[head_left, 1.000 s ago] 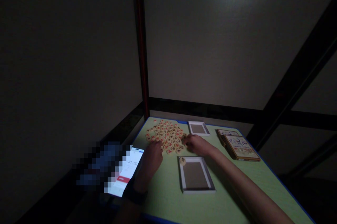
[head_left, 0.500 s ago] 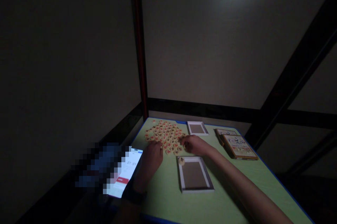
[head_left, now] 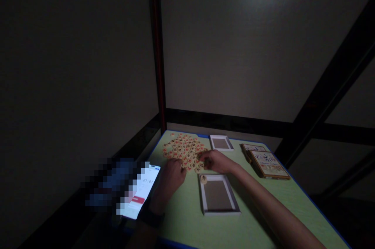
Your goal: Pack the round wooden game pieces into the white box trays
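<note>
Many round wooden xiangqi pieces (head_left: 187,150), marked in red or black, lie in a loose heap at the far left of the table. At the near edge of the heap my left hand (head_left: 173,175) has its fingers curled down among the pieces; what they grip is hidden. From the right, my right hand (head_left: 218,161) reaches to the heap's side, fingers bent together at the pieces, and their tips are too dark to show what is in them. Just below stands a shallow white-rimmed box (head_left: 200,199) with a single black-marked piece (head_left: 203,179) in its upper left corner.
A second shallow box (head_left: 231,146) is at the table's back edge. Two printed game boxes (head_left: 271,164) overlap at the right. Beside my left wrist a lit phone (head_left: 139,192) shows a timer. Walls close off the back and left of the green table (head_left: 258,210).
My left hand has shifted slightly right and closer to the near pieces. My right hand stays at the heap's right side. The view has moved a little.
</note>
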Action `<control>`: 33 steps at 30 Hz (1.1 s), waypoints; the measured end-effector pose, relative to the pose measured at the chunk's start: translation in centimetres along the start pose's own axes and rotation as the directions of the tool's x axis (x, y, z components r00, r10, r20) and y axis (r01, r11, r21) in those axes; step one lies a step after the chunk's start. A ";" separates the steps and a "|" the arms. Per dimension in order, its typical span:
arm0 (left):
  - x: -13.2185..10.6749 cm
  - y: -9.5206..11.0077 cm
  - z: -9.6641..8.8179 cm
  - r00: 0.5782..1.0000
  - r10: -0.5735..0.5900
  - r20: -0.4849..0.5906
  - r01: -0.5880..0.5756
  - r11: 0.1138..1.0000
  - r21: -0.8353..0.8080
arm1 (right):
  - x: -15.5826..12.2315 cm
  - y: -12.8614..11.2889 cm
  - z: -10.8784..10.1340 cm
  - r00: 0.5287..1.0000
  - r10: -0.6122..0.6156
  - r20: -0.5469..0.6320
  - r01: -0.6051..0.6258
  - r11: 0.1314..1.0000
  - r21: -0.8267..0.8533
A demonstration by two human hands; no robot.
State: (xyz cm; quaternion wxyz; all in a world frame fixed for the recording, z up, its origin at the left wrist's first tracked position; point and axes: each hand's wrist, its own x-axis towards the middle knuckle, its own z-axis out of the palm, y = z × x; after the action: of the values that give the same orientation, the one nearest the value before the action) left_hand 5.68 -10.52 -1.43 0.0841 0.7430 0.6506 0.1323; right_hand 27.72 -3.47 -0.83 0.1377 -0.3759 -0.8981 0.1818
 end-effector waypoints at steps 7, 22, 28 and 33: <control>-0.2 0.2 -0.3 0.999 -0.005 0.044 0.006 1.000 -0.013 | 4.2 0.9 -2.9 0.968 0.246 -0.051 -0.251 0.940 -0.230; 0.1 -1.5 1.3 0.997 0.074 -0.001 -0.073 0.987 -0.140 | 10.6 1.0 -2.3 0.915 0.404 0.002 -0.370 0.841 -0.394; -0.2 -0.6 -0.1 1.000 0.023 0.000 -0.023 0.984 -0.178 | 7.8 -1.0 -2.7 0.964 0.261 -0.057 -0.266 0.914 -0.306; 0.7 1.0 0.8 0.996 -0.025 -0.088 -0.043 0.724 -0.688 | 1.9 -3.8 -1.8 0.982 -0.099 -0.160 0.116 0.988 0.106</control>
State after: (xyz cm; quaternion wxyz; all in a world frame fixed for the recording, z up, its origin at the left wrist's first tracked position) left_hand 6.98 -9.95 -1.81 0.3235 0.6548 0.5547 0.3986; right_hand 24.77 -4.15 2.63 0.2379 -0.3312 -0.8919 0.1956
